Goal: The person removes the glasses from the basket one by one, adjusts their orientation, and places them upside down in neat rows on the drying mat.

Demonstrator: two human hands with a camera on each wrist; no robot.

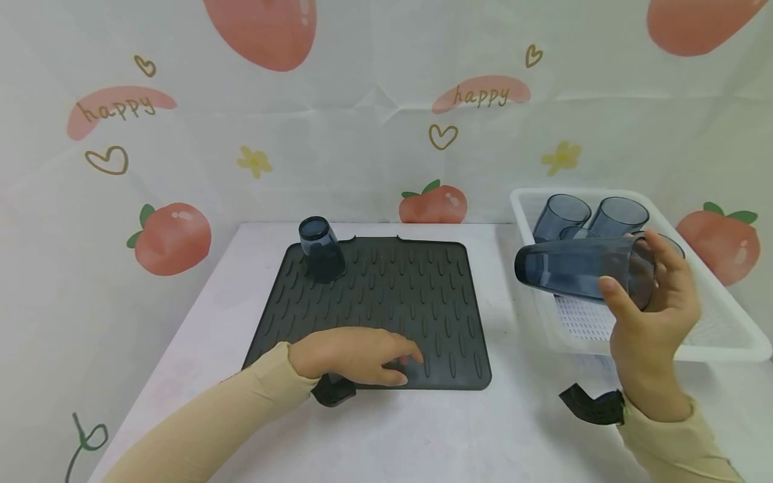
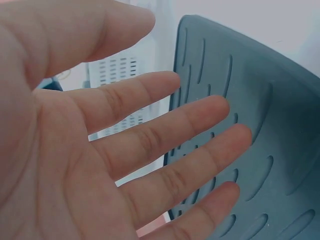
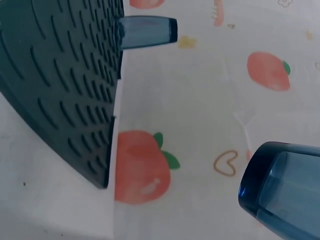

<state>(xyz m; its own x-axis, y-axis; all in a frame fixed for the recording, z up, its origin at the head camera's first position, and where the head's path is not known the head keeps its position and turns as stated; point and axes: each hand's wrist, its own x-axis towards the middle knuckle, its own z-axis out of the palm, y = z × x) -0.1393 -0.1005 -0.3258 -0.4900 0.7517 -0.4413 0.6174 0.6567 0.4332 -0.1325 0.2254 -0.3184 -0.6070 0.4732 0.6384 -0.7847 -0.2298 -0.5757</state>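
Note:
My right hand point(image 1: 658, 329) grips a blue-tinted glass tumbler point(image 1: 568, 267) near its rim, over the white basket point(image 1: 712, 353). The tumbler lies sideways in the air, its thick dark base point(image 3: 255, 175) pointing left. Above the front of a black ridged drying mat point(image 1: 417, 315) hovers my left hand point(image 1: 356, 355), palm down. Its fingers point(image 2: 175, 135) are spread in the left wrist view, and they hold nothing. A similar tumbler point(image 1: 324, 253) stands upside down at the mat's back left corner.
Inside the basket, several more blue tumblers point(image 1: 561, 216) lean at the back, partly hidden by the held one and my right hand. The white table point(image 1: 423, 436) surrounds the mat. Behind it hangs a pale fruit-printed cloth point(image 1: 338, 141).

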